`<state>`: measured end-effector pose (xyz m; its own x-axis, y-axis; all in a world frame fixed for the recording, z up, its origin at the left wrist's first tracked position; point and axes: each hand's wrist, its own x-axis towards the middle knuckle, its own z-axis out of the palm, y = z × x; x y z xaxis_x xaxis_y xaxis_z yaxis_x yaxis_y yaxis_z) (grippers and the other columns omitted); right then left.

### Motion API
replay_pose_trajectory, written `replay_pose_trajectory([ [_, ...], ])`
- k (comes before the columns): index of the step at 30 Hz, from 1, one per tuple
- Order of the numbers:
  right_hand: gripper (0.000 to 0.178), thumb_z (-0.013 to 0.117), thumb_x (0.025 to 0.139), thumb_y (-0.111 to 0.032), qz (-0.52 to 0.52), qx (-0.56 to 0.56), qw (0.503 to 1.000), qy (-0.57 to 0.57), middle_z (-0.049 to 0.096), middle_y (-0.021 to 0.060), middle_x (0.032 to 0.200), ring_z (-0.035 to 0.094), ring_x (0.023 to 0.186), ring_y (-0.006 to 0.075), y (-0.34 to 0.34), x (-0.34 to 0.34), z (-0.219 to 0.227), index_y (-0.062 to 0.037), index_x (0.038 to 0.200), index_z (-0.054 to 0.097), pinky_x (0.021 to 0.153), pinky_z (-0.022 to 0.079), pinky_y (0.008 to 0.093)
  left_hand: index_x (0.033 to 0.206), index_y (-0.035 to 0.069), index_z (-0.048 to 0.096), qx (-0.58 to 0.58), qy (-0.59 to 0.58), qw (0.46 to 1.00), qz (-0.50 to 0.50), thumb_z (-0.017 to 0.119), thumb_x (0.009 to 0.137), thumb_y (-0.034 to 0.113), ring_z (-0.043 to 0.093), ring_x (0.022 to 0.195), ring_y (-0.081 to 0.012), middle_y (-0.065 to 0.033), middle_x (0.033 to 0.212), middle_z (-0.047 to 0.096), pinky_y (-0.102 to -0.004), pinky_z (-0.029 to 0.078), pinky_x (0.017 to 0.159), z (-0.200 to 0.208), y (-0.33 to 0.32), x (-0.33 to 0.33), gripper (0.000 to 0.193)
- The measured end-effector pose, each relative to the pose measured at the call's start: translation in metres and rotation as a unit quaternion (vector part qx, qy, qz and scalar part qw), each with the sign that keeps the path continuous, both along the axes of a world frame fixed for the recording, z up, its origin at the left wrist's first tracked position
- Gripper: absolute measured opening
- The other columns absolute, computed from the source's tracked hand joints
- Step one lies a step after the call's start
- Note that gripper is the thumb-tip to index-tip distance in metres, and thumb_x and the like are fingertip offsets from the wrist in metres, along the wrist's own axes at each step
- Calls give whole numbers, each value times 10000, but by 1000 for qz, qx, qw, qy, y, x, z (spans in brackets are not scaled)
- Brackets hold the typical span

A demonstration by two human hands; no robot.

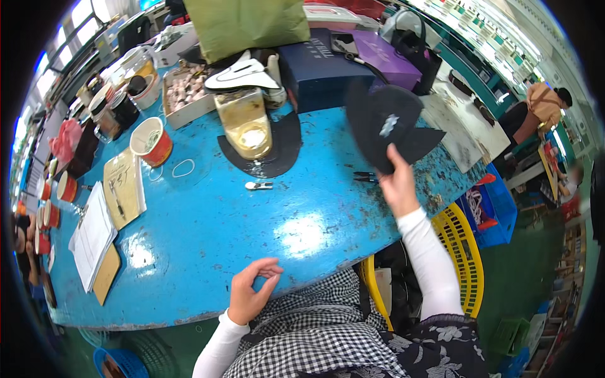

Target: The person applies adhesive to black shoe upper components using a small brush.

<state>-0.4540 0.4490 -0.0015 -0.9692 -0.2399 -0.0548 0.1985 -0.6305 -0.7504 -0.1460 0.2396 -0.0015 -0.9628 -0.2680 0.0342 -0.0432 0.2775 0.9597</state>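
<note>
My right hand [398,186] pinches a black curved shoe upper piece [386,120], thumb on top; a small white mark shows on it and its far edge is blurred. Under and beside it is another dark pointed piece [425,143]. Small black-handled snippers [365,177] lie next to my right fingers. At the table's front edge my left hand [253,291] is loosely curled, thumb apart from the fingers, nothing visible in it. Ahead, a yellowish shoe last [247,126] rests on a black U-shaped piece [287,157]. Metal thread clippers [258,186] lie nearer on the table.
The blue table [208,233] carries a red-and-white tub [151,142], a clipboard with papers [94,233] and a box of small pinkish pieces [189,85]. Dark blue [321,79] and purple boxes [387,60] stand at the back. A yellow basket [463,252] sits by my right arm.
</note>
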Motion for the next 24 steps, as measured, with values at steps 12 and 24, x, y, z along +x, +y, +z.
replay_pose_trajectory([
  [12,355,532,944,-155,-35,295,945,139,597,94,959,602,950,193,144,-53,11,81,1203,479,859,501,335,917,-10,641,-157,22,986,43,598,791,-79,636,730,-196,-115,811,663,-273,482,668,5,9,-8,151],
  [24,327,585,920,-306,-52,347,852,-388,626,95,973,626,851,181,292,155,-257,-14,1063,554,747,532,280,897,-1,646,-263,7,965,10,599,793,-69,569,712,-159,-91,820,628,-264,444,668,5,13,-13,132],
])
